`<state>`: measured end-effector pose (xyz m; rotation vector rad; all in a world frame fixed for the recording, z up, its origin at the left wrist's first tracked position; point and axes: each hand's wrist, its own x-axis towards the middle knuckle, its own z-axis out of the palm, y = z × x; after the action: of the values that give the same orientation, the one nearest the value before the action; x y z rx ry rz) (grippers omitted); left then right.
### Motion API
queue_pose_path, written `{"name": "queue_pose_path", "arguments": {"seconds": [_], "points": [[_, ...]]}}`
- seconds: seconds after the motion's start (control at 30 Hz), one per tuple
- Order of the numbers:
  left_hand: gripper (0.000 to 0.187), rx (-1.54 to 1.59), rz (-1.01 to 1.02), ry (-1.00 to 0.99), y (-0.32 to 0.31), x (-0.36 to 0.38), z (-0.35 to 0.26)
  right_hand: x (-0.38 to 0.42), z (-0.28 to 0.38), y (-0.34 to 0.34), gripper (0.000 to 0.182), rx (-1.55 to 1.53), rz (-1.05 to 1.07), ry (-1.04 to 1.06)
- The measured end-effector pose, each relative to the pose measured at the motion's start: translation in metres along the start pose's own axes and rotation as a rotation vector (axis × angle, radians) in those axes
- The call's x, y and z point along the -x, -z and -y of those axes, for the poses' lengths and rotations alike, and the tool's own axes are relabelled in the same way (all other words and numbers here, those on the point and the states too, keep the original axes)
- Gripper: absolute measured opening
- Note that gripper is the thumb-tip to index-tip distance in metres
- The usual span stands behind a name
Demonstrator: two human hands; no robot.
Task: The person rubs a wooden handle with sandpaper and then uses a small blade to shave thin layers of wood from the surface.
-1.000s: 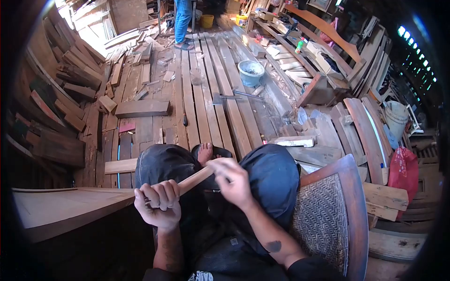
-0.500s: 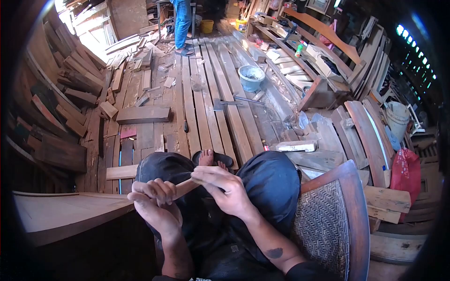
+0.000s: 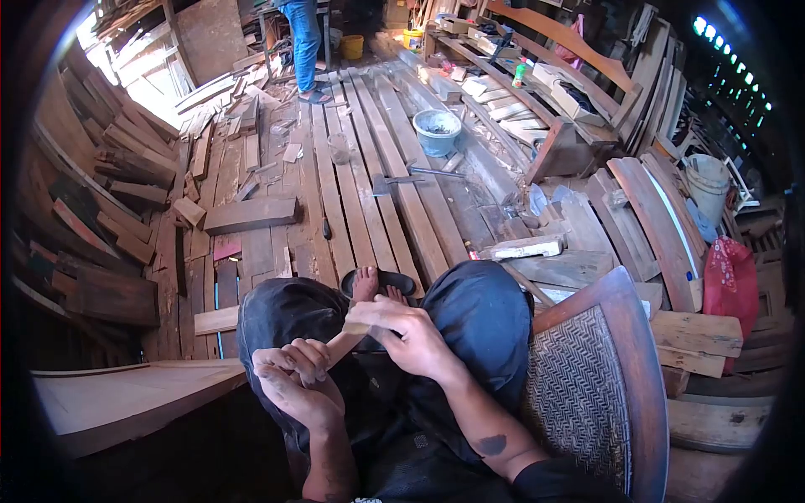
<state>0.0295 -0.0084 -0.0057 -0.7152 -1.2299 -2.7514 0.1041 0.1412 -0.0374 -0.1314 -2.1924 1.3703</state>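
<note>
My left hand [image 3: 300, 381] is closed around the lower end of a pale wooden piece [image 3: 341, 346] above my lap. My right hand [image 3: 401, 334] is at its upper end, fingers pressed together over a small brownish, flat item [image 3: 356, 328] that I cannot make out clearly. The wooden piece slants up from my left hand to my right, between my knees. Part of it is hidden by my fingers.
A woven chair seat [image 3: 579, 394] is at my right, a wooden panel [image 3: 134, 394] at my left. Ahead lie floor planks, a hammer-like tool [image 3: 383, 184], a screwdriver-like tool [image 3: 325, 228], a bucket [image 3: 438, 142] and a block [image 3: 251, 215]. A person's legs [image 3: 303, 46] stand further back.
My left hand has shifted slightly right and down, and the wooden piece is tilted more steeply. My right hand remains at its upper end. The head view has turned a little.
</note>
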Motion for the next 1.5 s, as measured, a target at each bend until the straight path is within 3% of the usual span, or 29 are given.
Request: {"name": "queue_pose_path", "arguments": {"seconds": [0.13,0.27,0.4,0.53,0.57,0.67,0.7,0.8,0.83,0.93,1.07,1.2,1.27,1.3,1.4,1.5], "points": [[0.040,-0.013,0.034,-0.003,0.005,0.002,0.000,0.000,0.004,0.010,0.030,-0.224,0.082,0.017],[0.039,-0.040,0.063,0.008,0.006,0.006,0.012,0.000,-0.013,0.001,0.024,0.085,-0.045,-0.032],[0.038,0.018,0.081,0.058,0.018,0.001,0.017,0.002,-0.004,0.009,0.025,-0.253,0.070,0.000],[0.038,-0.005,0.082,0.090,0.018,-0.001,0.019,-0.003,-0.014,0.002,0.023,0.232,-0.036,-0.072],[0.038,0.023,0.082,0.098,0.019,-0.004,0.020,0.000,-0.013,0.002,0.023,0.009,0.000,-0.133],[0.038,0.067,0.067,0.123,0.027,-0.003,0.020,-0.001,-0.008,0.009,0.023,-0.244,0.078,-0.162],[0.038,0.067,0.068,0.124,0.027,-0.003,0.019,-0.006,-0.007,0.012,0.023,-0.092,0.043,-0.191],[0.038,0.064,0.048,0.128,0.022,-0.005,0.018,-0.008,-0.011,0.007,0.022,-0.135,-0.027,-0.266],[0.038,0.055,0.030,0.132,0.022,-0.004,0.018,-0.005,-0.008,0.007,0.023,-0.195,0.011,-0.144],[0.040,0.043,0.051,0.129,0.022,-0.003,0.018,-0.006,0.002,0.011,0.023,-0.268,0.094,-0.131],[0.040,0.056,0.038,0.151,0.022,-0.005,0.018,-0.009,-0.016,0.006,0.026,0.154,-0.007,-0.029],[0.039,0.066,0.050,0.159,0.026,0.000,0.015,-0.010,0.013,-0.006,0.023,-0.068,0.075,0.151],[0.041,0.056,0.045,0.155,0.024,-0.001,0.016,-0.009,0.001,0.002,0.023,-0.034,0.007,-0.048],[0.040,0.063,0.044,0.154,0.024,-0.003,0.016,-0.014,-0.004,0.006,0.022,0.175,-0.032,-0.008],[0.039,0.083,0.038,0.150,0.026,-0.007,0.017,-0.009,-0.003,0.005,0.020,0.072,0.016,0.107],[0.039,0.091,0.035,0.169,0.028,-0.001,0.016,-0.004,0.001,0.007,0.020,-0.093,0.021,-0.074]]}}
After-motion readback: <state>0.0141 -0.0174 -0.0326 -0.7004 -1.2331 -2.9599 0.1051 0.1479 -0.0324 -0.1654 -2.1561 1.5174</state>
